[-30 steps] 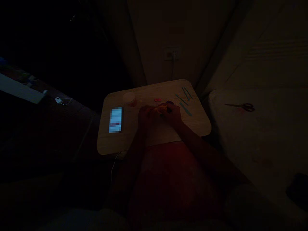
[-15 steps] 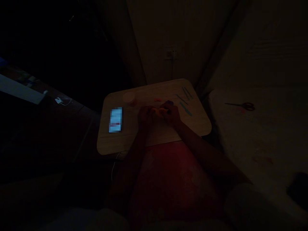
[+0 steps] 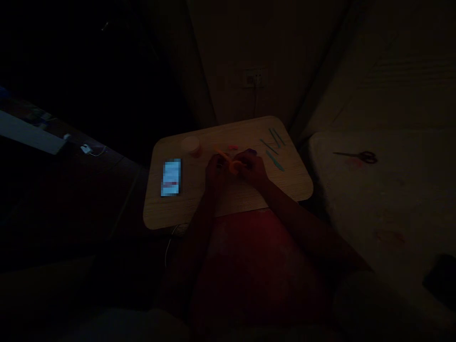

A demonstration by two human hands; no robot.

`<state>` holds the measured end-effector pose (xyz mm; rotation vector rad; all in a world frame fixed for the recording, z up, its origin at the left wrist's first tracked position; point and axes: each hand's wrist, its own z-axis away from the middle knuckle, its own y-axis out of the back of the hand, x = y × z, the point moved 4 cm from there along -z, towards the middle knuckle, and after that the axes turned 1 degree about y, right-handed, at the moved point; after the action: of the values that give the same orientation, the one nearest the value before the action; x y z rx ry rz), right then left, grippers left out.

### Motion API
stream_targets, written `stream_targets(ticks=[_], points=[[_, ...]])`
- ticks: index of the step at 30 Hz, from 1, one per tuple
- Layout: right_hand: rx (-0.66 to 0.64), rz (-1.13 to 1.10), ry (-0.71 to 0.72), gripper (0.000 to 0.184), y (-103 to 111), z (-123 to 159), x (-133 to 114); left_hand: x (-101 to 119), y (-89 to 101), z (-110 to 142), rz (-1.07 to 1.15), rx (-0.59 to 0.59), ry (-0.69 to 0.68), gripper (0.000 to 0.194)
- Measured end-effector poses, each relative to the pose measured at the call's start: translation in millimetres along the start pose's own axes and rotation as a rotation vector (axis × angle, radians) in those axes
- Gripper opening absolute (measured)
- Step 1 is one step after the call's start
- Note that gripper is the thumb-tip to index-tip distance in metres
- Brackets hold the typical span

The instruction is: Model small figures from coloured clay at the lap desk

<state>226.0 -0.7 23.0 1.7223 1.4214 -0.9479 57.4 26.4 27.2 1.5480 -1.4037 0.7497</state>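
Your left hand (image 3: 215, 173) and your right hand (image 3: 252, 168) sit close together above the middle of the wooden desk (image 3: 171, 213), both curled inward. A thin orange strip (image 3: 225, 158) arcs between them, clear of the desk surface. Your right hand looks closed on its lower end, while your left lies just beside it, and the dim light hides whether those fingers grip.

Pinch the strip with your fingertips rather than folding it into your palm, so its curve stays visible and your fingers don't flatten it. Keep your forearms low and work over this open patch of desk, away from the other pieces.

Just beyond your hands lie a small pink piece (image 3: 233, 147) and a dark purple lump (image 3: 251, 151). Three slim teal sticks (image 3: 274, 137) sit toward the far right corner, a pale jar (image 3: 191, 146) stands at the far left, and a pixelated phone (image 3: 171, 177) lies face up at the left. Scissors (image 3: 356, 156) rest on the mattress (image 3: 384, 204) to your right. More light would show your grip better.
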Motion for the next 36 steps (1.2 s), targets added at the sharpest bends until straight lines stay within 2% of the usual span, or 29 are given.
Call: stream_targets(ticks=[5,11,19,25,30,33,36], points=[[-0.059,0.051,-0.003,0.050,-1,-2,-3,4,-1.3,3,0.021,-0.110,0.003,0.045],[0.017,0.023,-0.087,0.059,1,-2,2,1,-1.0,2,-0.050,-0.121,0.029,0.042],[-0.063,-0.006,-0.161,0.051,-2,-4,15,-5,-2.2,2,0.002,-0.149,0.110,0.038],[-0.001,0.031,-0.144,0.047,-4,-2,10,-12,-2.1,3,0.067,-0.099,0.181,0.041],[0.022,0.009,-0.154,0.047,-4,-2,10,-9,-4.6,2,0.126,-0.084,0.172,0.048],[0.090,-0.063,-0.137,0.052,1,-3,15,-6,-9.4,2,0.178,-0.142,0.160,0.055],[0.068,-0.103,-0.126,0.055,2,-3,17,-4,-13.0,2,0.158,-0.203,0.164,0.055]])
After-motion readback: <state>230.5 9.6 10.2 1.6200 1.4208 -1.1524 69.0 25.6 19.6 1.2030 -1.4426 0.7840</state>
